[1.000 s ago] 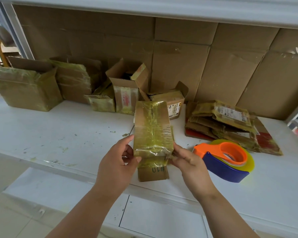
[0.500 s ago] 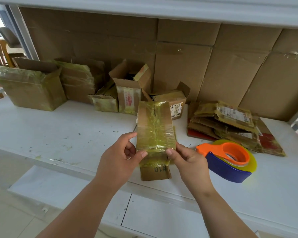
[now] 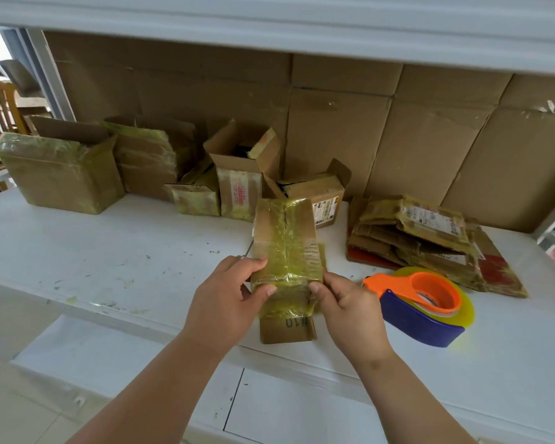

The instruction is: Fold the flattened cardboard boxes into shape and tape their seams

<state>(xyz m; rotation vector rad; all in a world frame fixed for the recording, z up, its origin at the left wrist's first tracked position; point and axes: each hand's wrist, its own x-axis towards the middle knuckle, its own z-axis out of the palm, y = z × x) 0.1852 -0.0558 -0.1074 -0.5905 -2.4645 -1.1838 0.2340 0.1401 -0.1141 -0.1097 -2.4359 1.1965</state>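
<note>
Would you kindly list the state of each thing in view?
Small taped cardboard box: folded up, seam taped, held off the table.
Left hand: grips the box's left edge.
Right hand: grips its right edge.
Orange-and-blue tape dispenser: lying on the white table, untouched.
Stack of flattened cardboard boxes: still flat.

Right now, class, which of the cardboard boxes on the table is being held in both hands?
The small taped box marked "#10", gripped by the left hand and right hand at the table's front edge. The other boxes stand untouched along the back.
</note>
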